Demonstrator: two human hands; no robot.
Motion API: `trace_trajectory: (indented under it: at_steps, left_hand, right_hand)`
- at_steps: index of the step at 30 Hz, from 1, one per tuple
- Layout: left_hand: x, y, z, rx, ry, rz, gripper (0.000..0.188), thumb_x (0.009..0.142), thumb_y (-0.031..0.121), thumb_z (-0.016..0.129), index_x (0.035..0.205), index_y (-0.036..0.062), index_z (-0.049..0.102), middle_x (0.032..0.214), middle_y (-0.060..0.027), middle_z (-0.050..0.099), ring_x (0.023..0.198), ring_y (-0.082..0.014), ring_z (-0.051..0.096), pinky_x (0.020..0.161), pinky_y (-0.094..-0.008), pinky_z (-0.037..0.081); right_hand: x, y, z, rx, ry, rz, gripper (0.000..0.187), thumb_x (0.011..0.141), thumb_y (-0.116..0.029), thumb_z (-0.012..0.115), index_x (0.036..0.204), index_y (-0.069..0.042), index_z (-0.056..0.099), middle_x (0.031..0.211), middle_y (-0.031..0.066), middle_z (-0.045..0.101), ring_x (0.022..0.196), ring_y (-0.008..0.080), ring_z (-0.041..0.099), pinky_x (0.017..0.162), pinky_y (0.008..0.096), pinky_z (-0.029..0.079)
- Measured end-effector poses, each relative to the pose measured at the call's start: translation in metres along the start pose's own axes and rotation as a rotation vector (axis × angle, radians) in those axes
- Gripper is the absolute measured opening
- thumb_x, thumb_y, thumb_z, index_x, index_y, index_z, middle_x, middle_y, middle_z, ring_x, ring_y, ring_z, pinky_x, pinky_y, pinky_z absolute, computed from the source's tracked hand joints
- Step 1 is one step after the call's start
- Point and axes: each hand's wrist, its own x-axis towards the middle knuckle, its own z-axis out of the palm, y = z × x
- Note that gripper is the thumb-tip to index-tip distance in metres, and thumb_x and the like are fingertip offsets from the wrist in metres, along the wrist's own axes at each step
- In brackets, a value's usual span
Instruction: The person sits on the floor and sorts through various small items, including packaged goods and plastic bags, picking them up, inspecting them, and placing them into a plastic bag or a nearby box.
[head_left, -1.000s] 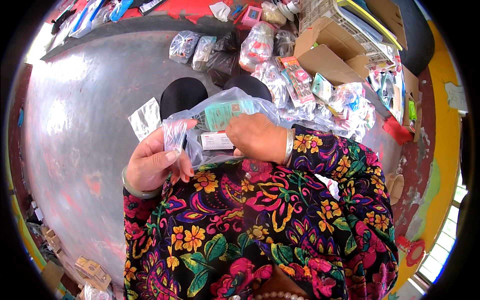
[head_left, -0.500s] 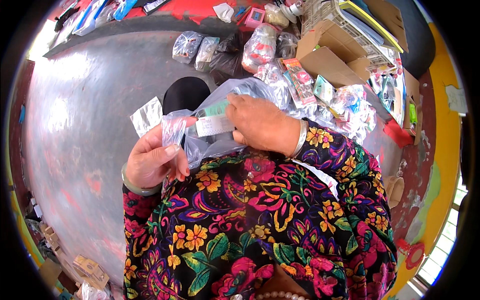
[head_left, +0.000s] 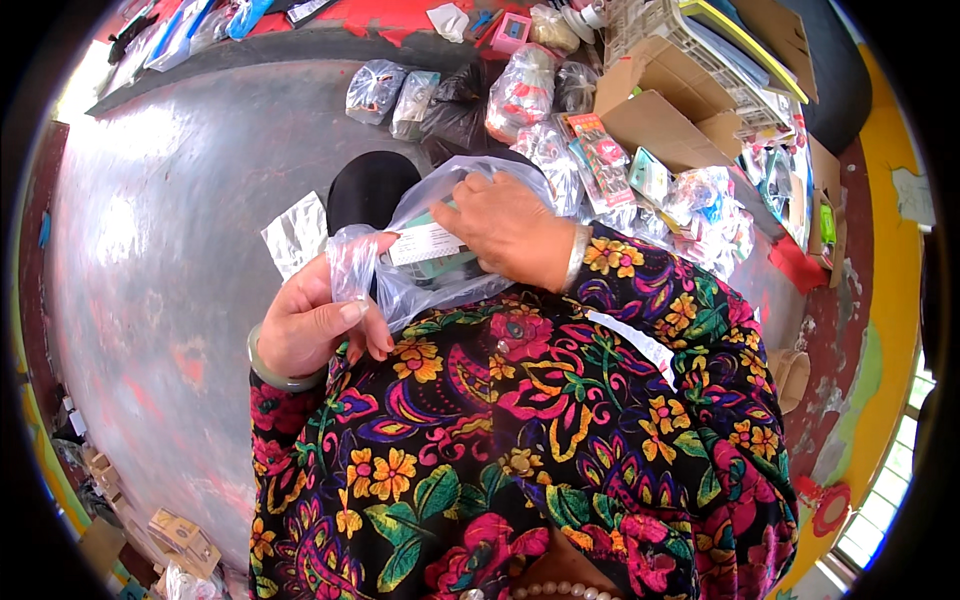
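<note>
A clear plastic bag (head_left: 435, 296) lies over my lap, its mouth spread between my hands. My left hand (head_left: 312, 318) grips the bag's gathered left edge, thumb and fingers closed on the film. My right hand (head_left: 515, 228) reaches over the bag's opening, its fingers closed on a flat green packet with a white printed label (head_left: 426, 243). Part of that packet is within the bag, and its right end is hidden under my right hand. What else the bag holds I cannot make out.
A silvery sheet (head_left: 295, 236) lies left of my knee. Ahead are several filled plastic bags (head_left: 520, 92), an open cardboard box (head_left: 665, 105) and a pile of packaged goods (head_left: 700, 205). A plastic crate (head_left: 640, 30) stands behind the box. Small cartons (head_left: 185, 540) sit at lower left.
My right hand has turned and shifted slightly, and the labelled packet has tilted, showing more green below the label. My left hand stays at the bag's edge.
</note>
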Motion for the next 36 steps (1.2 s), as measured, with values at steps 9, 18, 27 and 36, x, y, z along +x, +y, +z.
trace_trajectory:
  at_steps: [9,18,27,36]
  left_hand:
    - [-0.003,0.007,0.001,0.051,0.15,-0.006,0.05,0.085,0.012,0.046,0.131,-0.0008,0.031,0.071,-0.0132,0.061,0.058,-0.0155,0.059,0.049,-0.0179,0.042]
    - [-0.009,0.01,0.003,-0.016,0.107,0.056,0.048,0.084,0.01,0.044,0.128,-0.005,0.032,0.069,-0.0143,0.061,0.055,-0.0155,0.058,0.045,-0.0185,0.042]
    - [-0.013,0.022,0.007,0.03,0.114,-0.097,0.041,0.081,0.006,0.045,0.118,-0.0097,0.038,0.068,-0.0168,0.062,0.055,-0.0182,0.061,0.042,-0.0194,0.043]
    - [-0.014,0.032,0.005,0.229,0.026,-0.08,0.016,0.08,0.003,0.046,0.08,-0.0089,0.057,0.068,-0.0186,0.062,0.049,-0.019,0.057,0.041,-0.0232,0.043]
  right_hand:
    - [-0.016,-0.023,-0.024,0.189,-0.053,0.108,0.06,0.057,-0.016,0.073,0.107,-0.001,0.043,0.085,0.0134,0.048,0.085,0.0296,0.05,0.072,0.0384,0.042]
    - [-0.035,-0.008,-0.011,0.286,0.063,-0.024,0.059,0.064,-0.022,0.071,0.112,0.0,0.044,0.096,0.0171,0.053,0.088,0.0331,0.054,0.069,0.039,0.045]
    - [-0.061,-0.003,-0.029,0.163,0.245,0.035,0.019,0.067,-0.016,0.061,0.071,0.001,0.054,0.068,0.0155,0.055,0.071,0.0308,0.054,0.065,0.0392,0.042]
    - [-0.062,-0.001,-0.09,0.418,-0.21,0.04,0.021,0.076,-0.02,0.057,0.075,0.001,0.058,0.069,0.0131,0.058,0.075,0.0288,0.057,0.066,0.0384,0.045]
